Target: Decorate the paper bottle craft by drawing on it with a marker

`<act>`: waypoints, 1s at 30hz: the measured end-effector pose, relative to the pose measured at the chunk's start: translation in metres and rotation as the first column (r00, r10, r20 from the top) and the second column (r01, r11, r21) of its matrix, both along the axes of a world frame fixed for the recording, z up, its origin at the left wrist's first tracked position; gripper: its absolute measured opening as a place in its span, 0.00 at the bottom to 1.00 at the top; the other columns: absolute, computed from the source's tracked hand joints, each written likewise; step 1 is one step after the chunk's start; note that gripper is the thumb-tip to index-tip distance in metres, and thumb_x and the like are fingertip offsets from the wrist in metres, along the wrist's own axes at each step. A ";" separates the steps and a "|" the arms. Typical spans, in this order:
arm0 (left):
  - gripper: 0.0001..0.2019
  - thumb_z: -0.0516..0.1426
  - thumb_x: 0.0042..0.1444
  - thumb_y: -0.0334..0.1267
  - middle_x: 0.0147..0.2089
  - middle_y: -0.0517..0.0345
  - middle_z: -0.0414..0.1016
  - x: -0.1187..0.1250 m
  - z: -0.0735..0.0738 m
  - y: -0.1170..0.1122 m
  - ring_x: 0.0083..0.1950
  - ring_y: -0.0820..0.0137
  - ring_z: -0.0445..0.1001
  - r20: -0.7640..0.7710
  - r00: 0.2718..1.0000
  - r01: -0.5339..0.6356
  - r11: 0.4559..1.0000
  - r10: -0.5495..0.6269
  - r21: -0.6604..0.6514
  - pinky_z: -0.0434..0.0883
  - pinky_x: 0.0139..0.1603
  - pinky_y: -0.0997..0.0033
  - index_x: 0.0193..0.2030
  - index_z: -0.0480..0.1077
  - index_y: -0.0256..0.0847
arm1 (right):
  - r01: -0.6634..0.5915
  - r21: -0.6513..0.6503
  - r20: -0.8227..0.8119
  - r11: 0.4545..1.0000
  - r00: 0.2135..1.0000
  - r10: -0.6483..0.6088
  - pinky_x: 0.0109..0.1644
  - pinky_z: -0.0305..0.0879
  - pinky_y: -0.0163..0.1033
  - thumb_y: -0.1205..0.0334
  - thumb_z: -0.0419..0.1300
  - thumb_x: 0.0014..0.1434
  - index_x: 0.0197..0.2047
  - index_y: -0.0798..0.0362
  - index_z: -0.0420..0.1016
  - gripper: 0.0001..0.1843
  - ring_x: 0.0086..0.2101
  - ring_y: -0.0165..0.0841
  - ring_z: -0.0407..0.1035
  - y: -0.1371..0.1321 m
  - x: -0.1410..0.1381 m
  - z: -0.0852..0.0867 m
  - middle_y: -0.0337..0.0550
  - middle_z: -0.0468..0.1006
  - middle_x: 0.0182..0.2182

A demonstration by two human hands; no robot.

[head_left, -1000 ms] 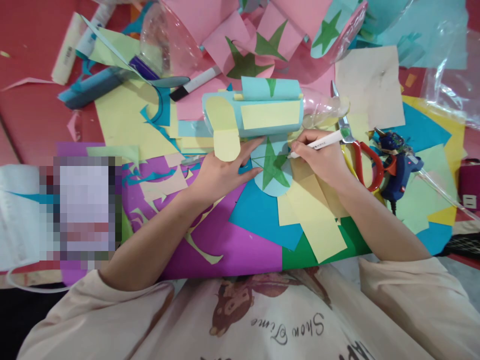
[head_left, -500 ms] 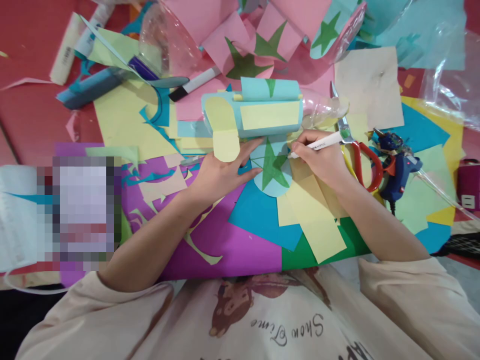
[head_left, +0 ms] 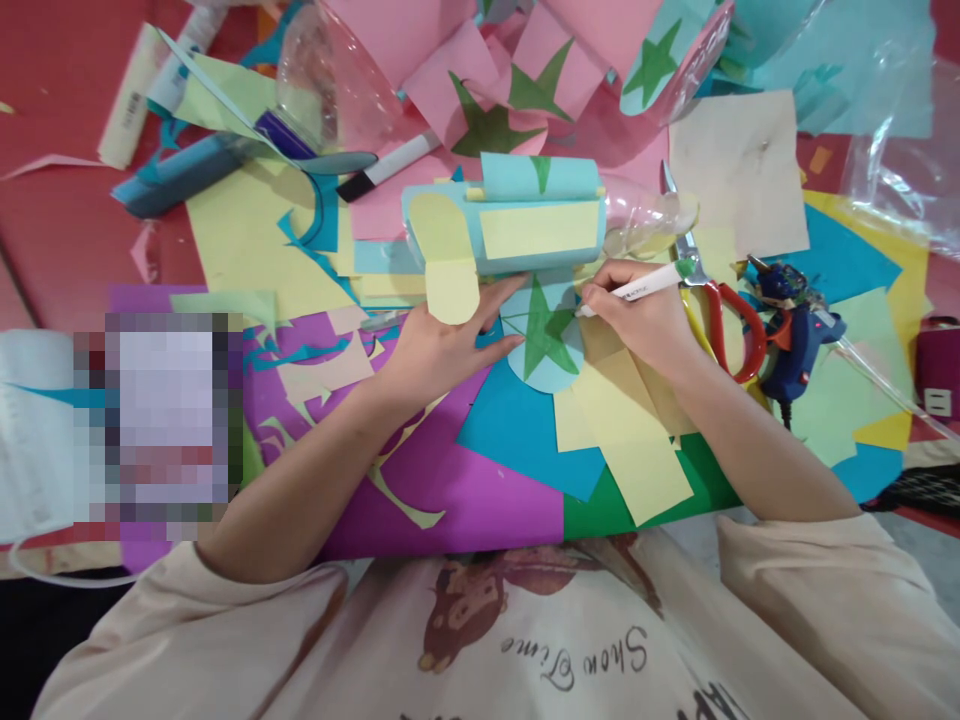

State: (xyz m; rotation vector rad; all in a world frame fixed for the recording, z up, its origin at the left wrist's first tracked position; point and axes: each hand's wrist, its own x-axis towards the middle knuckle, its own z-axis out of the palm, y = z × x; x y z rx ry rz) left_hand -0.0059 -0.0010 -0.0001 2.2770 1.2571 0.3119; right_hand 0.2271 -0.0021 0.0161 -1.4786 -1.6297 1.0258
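Right hand (head_left: 652, 320): fingers clenched round a white marker (head_left: 637, 288), tip resting on the right point of the green star (head_left: 546, 330), just left of the fingertips. Left hand (head_left: 442, 345): released, flat, fingers spread on the light-blue paper disc (head_left: 559, 372) carrying the star, pinning its left edge. Paper-covered bottle model (head_left: 506, 228): just beyond both sets of fingers. Red-handled scissors (head_left: 724, 320) and blue glue gun (head_left: 795, 335): right of the marker hand. Change since a second ago: none in grip or tip position; drawing appears paused or very slow.
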 end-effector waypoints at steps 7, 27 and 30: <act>0.28 0.53 0.61 0.47 0.35 0.59 0.69 0.000 0.001 0.000 0.35 0.71 0.67 -0.004 1.000 -0.001 1.000 0.001 -0.011 0.62 0.33 0.74 0.67 0.60 0.44 | 0.014 0.011 -0.011 1.000 1.000 -0.014 0.26 0.50 0.37 0.67 0.59 0.55 0.19 0.52 0.65 0.14 0.22 0.25 0.54 -0.001 -0.001 0.000 0.34 0.64 0.18; 0.28 0.53 0.62 0.47 0.35 0.60 0.69 0.000 0.000 0.000 0.35 0.71 0.67 0.001 1.000 0.005 1.000 -0.005 -0.006 0.62 0.34 0.74 0.68 0.60 0.44 | -0.020 0.004 0.015 1.000 1.000 0.020 0.27 0.50 0.38 0.69 0.60 0.54 0.19 0.52 0.65 0.14 0.22 0.26 0.53 -0.003 -0.002 0.001 0.34 0.64 0.18; 0.28 0.52 0.62 0.47 0.35 0.59 0.69 0.000 0.001 0.000 0.34 0.71 0.67 -0.006 1.000 0.007 1.000 -0.007 -0.007 0.62 0.34 0.74 0.68 0.60 0.44 | -0.044 -0.022 0.006 0.999 0.999 0.044 0.27 0.50 0.38 0.71 0.60 0.53 0.19 0.52 0.64 0.14 0.22 0.26 0.53 -0.003 -0.002 0.003 0.34 0.64 0.18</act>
